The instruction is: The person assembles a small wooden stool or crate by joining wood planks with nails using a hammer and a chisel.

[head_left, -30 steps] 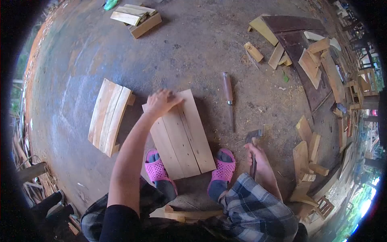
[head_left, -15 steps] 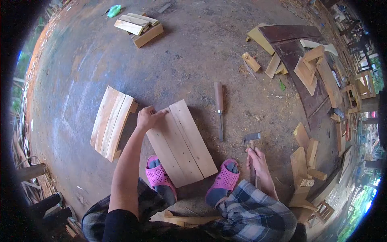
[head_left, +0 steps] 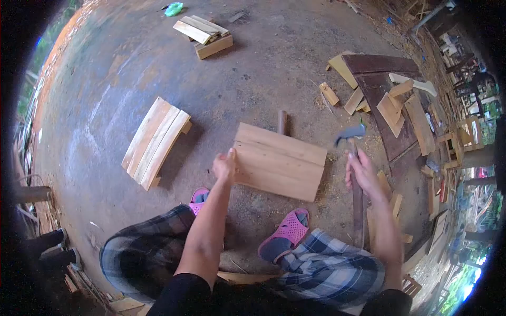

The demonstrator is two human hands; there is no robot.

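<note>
My left hand [head_left: 225, 166] is closed on the near-left end of a small wooden slatted panel [head_left: 282, 160]. The panel lies slanted in front of my feet, with narrow gaps between its boards and a few dark spots. In my right hand [head_left: 365, 173] is a hammer [head_left: 349, 135], gripped by its handle just below the dark metal head, to the right of the panel and apart from it. Beyond the panel the brown handle of a chisel [head_left: 282, 121] shows; its blade is hidden behind the boards.
Another slatted wooden piece [head_left: 156, 142] rests on the floor at left. A stack of boards [head_left: 208, 37] sits farther off near a green bag [head_left: 173, 9]. Wood offcuts lie around a dark brown panel [head_left: 387, 95] at right. My pink sandals [head_left: 287, 229] are close by.
My left hand has turned the panel from steeply slanted to nearly sideways and moved it right, over the chisel's blade. My right hand has raised the hammer up and to the right.
</note>
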